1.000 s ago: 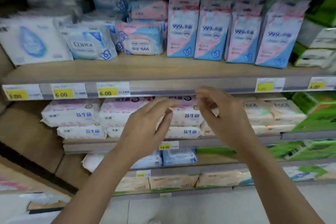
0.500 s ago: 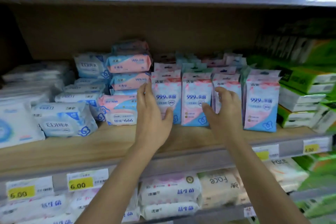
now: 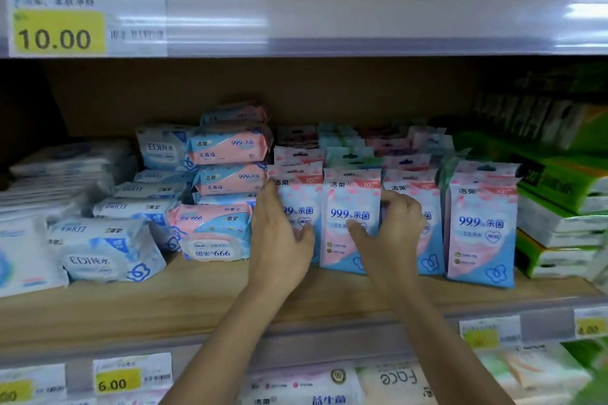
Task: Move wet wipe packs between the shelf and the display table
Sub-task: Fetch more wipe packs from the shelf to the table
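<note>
On the wooden shelf (image 3: 164, 302), the pink-and-blue wet wipe packs (image 3: 482, 223) stand upright in a row near the centre of view. The left hand (image 3: 279, 240) lays straight fingers along the 9 o'clock side of the first pack (image 3: 304, 197), with the thumb on its front. The right hand (image 3: 394, 230) curls its fingers round the 3 o'clock edge of the second pack (image 3: 350, 200), with the thumb also on the front.

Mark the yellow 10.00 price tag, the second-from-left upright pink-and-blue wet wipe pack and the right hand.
yellow 10.00 price tag (image 3: 59, 31): head view, its yellow field.
second-from-left upright pink-and-blue wet wipe pack (image 3: 350, 199): head view, front face.
right hand (image 3: 398, 229): head view, back of hand.
</note>
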The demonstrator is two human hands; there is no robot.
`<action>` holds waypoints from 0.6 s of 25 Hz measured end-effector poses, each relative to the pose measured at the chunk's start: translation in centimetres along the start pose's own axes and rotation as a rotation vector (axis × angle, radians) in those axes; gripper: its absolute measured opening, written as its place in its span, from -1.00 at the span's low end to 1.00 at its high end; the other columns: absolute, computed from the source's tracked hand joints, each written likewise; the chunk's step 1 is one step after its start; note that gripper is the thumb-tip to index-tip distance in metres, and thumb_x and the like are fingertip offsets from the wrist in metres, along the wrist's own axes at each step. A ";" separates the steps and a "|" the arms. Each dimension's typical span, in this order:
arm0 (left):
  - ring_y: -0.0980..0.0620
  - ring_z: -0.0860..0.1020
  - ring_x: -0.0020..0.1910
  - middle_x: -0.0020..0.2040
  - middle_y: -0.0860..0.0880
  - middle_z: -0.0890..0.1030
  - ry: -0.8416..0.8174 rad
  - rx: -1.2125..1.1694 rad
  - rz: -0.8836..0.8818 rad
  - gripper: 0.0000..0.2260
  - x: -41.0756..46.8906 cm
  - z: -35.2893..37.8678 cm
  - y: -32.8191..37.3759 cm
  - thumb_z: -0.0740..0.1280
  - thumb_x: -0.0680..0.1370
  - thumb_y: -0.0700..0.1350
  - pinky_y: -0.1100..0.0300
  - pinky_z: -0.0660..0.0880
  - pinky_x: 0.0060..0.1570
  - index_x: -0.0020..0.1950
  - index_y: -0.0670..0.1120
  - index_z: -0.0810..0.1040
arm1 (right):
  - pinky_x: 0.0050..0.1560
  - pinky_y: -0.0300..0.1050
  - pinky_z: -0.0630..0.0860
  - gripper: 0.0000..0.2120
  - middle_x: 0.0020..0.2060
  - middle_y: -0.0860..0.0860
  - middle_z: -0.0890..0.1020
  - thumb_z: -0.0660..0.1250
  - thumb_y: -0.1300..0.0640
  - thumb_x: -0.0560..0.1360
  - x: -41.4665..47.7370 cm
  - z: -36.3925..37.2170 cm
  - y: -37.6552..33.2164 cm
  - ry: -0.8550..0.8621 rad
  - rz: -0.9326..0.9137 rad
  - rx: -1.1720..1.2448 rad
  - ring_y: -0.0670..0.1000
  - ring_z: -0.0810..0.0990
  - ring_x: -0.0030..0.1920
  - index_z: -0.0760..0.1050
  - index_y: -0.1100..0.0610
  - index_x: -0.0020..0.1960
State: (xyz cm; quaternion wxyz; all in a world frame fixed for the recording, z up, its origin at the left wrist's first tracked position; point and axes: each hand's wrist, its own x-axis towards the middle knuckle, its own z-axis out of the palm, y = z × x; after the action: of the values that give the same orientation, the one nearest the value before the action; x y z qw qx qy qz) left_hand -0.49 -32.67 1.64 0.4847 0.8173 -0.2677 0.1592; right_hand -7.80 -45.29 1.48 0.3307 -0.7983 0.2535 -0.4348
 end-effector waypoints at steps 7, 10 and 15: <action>-0.05 0.03 0.53 0.54 -0.10 0.07 0.012 0.055 0.010 -0.40 -0.7 0.3 0.0 0.34 0.49 -0.20 0.03 0.16 0.46 0.48 -0.06 0.19 | -0.37 -0.34 0.39 -0.56 -0.33 -0.06 0.37 0.47 0.31 0.39 -1.1 -2.0 0.1 -0.107 0.076 0.375 -0.23 0.40 -0.38 0.23 -0.04 -0.14; -0.12 0.15 0.48 0.50 -0.16 0.16 0.129 0.148 0.162 -0.50 -0.7 0.4 -0.1 0.36 0.44 -0.22 -0.10 0.33 0.35 0.37 -0.08 0.36 | -0.24 -0.20 0.52 -0.51 -0.19 0.02 0.48 0.48 0.34 0.36 -1.2 -2.9 0.5 -0.039 0.041 0.500 -0.08 0.54 -0.15 0.25 -0.09 -0.10; -0.05 0.44 0.22 0.22 -0.07 0.51 0.103 0.206 0.387 -0.65 1.1 1.0 2.3 0.26 0.42 -0.14 0.10 0.28 0.19 0.20 -0.09 0.52 | -0.21 -0.30 0.53 -0.51 -0.07 0.14 0.59 0.45 0.39 0.37 -0.8 -5.3 1.6 0.048 0.040 0.632 0.02 0.61 -0.07 0.26 -0.05 -0.01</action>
State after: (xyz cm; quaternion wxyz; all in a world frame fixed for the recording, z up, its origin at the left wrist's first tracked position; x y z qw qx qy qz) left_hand -1.00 -34.75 3.38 0.3722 0.7868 -0.3766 0.3173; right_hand -12.95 -47.41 2.01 0.5651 -0.6403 0.1292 -0.5041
